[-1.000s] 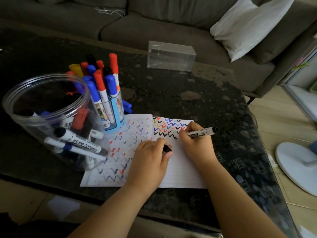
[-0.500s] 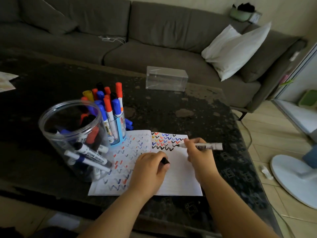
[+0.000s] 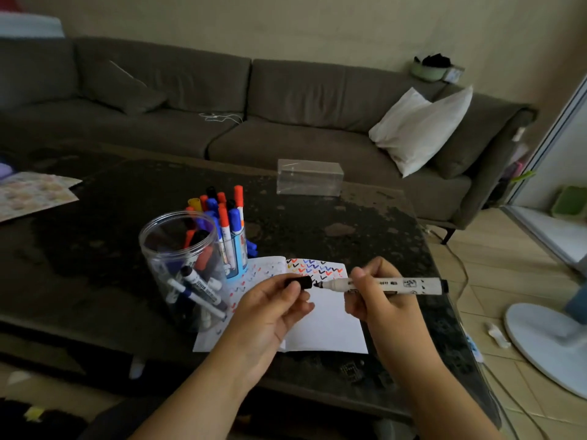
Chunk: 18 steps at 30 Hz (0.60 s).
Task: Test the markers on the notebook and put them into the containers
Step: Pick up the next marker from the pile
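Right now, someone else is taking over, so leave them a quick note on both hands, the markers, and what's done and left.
Left hand pinches the black cap, lined up just off the marker tip.
Right hand grips the uncapped marker level above the notebook.
Notebook lies open on the table, its top rows filled with test ticks.
Round jar holds loose markers; the blue cup behind it holds upright ones.
Done: many ticks drawn on the page.
Left: cap this marker and drop it into a container.
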Tool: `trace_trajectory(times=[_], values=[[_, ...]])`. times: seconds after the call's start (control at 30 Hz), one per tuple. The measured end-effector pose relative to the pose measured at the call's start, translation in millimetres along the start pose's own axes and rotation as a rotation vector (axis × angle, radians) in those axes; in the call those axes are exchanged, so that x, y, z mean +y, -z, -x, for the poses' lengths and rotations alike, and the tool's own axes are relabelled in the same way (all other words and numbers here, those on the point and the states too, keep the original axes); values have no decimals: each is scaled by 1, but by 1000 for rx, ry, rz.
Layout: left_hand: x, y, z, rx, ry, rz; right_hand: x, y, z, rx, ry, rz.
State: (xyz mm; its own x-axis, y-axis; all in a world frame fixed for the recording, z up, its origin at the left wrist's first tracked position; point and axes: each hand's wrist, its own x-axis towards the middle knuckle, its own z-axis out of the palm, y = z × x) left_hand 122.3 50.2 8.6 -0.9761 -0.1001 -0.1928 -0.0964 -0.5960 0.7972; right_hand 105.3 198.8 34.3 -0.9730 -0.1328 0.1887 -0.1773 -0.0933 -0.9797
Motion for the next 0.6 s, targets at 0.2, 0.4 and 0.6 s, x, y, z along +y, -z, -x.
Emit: trace_trajectory(times=[0.2, 0.4, 0.6], values=[[11, -5, 26, -79, -37, -52, -14, -5, 12, -27, 21, 63], [16, -4, 44, -147, -95, -469, -21, -7, 21, -69, 27, 101], [35, -4, 62, -272, -346, -1146, -30, -15, 23, -11, 25, 36]])
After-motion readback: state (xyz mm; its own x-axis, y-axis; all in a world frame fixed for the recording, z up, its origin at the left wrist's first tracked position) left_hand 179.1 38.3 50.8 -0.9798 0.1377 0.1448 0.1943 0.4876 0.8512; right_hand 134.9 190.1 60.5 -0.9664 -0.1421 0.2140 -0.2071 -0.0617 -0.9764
